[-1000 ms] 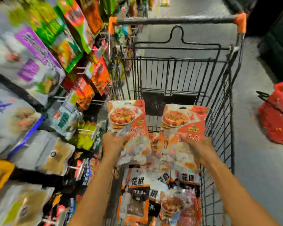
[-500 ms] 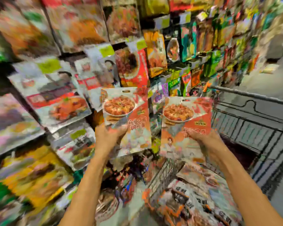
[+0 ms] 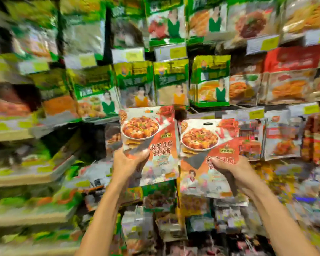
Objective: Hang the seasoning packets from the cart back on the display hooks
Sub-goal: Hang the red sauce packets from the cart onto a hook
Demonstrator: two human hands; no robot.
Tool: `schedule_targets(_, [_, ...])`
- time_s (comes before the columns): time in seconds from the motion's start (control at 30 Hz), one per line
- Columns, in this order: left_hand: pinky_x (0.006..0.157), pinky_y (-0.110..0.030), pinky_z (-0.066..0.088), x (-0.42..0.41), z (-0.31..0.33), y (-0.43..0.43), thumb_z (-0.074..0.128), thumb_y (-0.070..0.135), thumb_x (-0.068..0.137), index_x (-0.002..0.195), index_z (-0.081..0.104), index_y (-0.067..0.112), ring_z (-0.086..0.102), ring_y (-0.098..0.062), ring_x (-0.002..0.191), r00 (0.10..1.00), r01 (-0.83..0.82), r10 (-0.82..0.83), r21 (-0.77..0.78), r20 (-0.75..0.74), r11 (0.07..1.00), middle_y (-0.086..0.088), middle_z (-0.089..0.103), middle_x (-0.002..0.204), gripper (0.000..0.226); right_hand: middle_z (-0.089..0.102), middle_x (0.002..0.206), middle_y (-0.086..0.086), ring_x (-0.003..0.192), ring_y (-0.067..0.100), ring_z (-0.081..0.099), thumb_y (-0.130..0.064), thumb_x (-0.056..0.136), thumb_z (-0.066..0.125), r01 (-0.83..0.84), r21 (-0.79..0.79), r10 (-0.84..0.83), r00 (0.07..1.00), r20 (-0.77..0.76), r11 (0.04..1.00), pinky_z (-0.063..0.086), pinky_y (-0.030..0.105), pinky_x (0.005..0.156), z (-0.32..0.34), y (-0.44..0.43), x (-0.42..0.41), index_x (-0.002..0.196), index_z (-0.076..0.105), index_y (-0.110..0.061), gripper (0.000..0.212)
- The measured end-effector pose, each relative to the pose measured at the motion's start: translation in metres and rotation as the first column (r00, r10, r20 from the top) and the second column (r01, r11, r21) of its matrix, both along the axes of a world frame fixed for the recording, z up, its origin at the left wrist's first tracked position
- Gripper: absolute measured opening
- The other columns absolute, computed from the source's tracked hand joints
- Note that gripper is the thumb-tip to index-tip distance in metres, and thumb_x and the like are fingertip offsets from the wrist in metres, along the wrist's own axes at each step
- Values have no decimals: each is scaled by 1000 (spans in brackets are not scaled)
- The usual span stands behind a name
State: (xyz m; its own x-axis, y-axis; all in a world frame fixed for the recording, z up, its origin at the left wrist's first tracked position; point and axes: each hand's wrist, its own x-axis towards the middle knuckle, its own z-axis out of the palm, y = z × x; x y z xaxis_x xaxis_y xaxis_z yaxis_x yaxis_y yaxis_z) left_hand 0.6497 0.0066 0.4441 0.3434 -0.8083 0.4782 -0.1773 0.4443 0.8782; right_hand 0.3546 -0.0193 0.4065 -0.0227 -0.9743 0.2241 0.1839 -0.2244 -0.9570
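Gripping one packet in the left hand, thumb across its lower front. Gripping a second packet in the right hand, thumb on the red print. Both held upright, side by side, edges touching or nearly so, the left one slightly higher. Same print on each: bowl of red tofu dish, orange-red band, Chinese lettering. Dark hang slot at the right one's top. Behind, rows of hanging green packets and red packets, with yellow price tags above. Badly blurred towards the edges.
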Motion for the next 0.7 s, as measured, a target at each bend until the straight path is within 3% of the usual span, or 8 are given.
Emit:
schedule_targets(0.07, [58, -26, 48, 52, 5, 2, 81, 6, 70, 70, 68, 20, 59, -7, 63, 997, -70, 70, -3, 16, 998, 6, 69, 64, 19, 72, 72, 4, 63, 13, 68, -9, 61, 78, -68, -10, 68, 998, 18, 998, 53, 20, 56, 2, -11, 52, 80, 69, -8, 21])
schedule_targets(0.13, [62, -28, 47, 102, 8, 3, 82, 7, 70, 71, 69, 16, 58, -12, 70, 992, -126, 126, -12, 28, 992, -8, 70, 73, 16, 72, 72, 3, 64, 13, 68, -13, 59, 79, -139, -16, 139, 990, 18, 990, 53, 21, 55, 2, -21, 101, 80, 69, -9, 24])
schedule_targets(0.23, [69, -33, 49, 170, 15, 5, 81, 7, 70, 84, 71, 5, 61, -15, 77, 983, -179, 180, -17, 37, 984, -15, 71, 86, 18, 73, 73, 4, 66, 13, 69, -22, 54, 82, -197, 10, 197, 980, -9, 980, 52, 20, 56, -3, -33, 164, 80, 71, -9, 31])
schedule_targets(0.37, [60, -22, 51, 235, 23, 1, 82, 9, 69, 87, 70, 5, 61, -2, 61, 962, -264, 265, -21, 62, 964, -10, 71, 83, 22, 74, 78, 8, 71, 17, 71, -22, 52, 83, -246, 64, 247, 969, -10, 967, 55, 22, 61, -17, -49, 223, 73, 75, -10, 25])
schedule_targets(0.43, [55, -17, 48, 256, 24, -4, 82, 8, 69, 88, 70, 2, 60, -6, 65, 955, -290, 291, -29, 64, 957, -10, 70, 82, 23, 74, 80, 10, 72, 19, 71, -18, 54, 83, -271, 82, 272, 962, 4, 959, 55, 24, 64, -22, -55, 243, 74, 75, -9, 23])
schedule_targets(0.53, [58, -23, 47, 271, 22, -10, 82, 11, 69, 88, 70, 1, 58, -8, 66, 952, -298, 299, -19, 71, 954, -7, 69, 79, 25, 73, 73, 8, 65, 15, 70, 0, 67, 77, -295, 99, 292, 955, 48, 950, 53, 20, 57, -26, -65, 266, 82, 70, -2, 17])
schedule_targets(0.63, [47, -12, 43, 275, 19, -15, 83, 12, 69, 80, 70, 9, 54, 7, 49, 950, -307, 308, -22, 47, 951, 1, 66, 68, 18, 72, 67, 5, 60, 11, 69, 7, 75, 70, -306, 114, 303, 952, 40, 945, 52, 17, 54, -26, -76, 281, 83, 67, 1, 10])
schedule_targets(0.7, [47, -9, 44, 276, 18, -18, 82, 10, 69, 82, 70, 10, 56, 8, 49, 955, -294, 294, -32, 21, 955, 2, 68, 72, 18, 72, 67, 3, 60, 10, 68, 5, 76, 71, -297, 117, 298, 954, 9, 948, 52, 17, 55, -23, -86, 289, 83, 68, 0, 9])
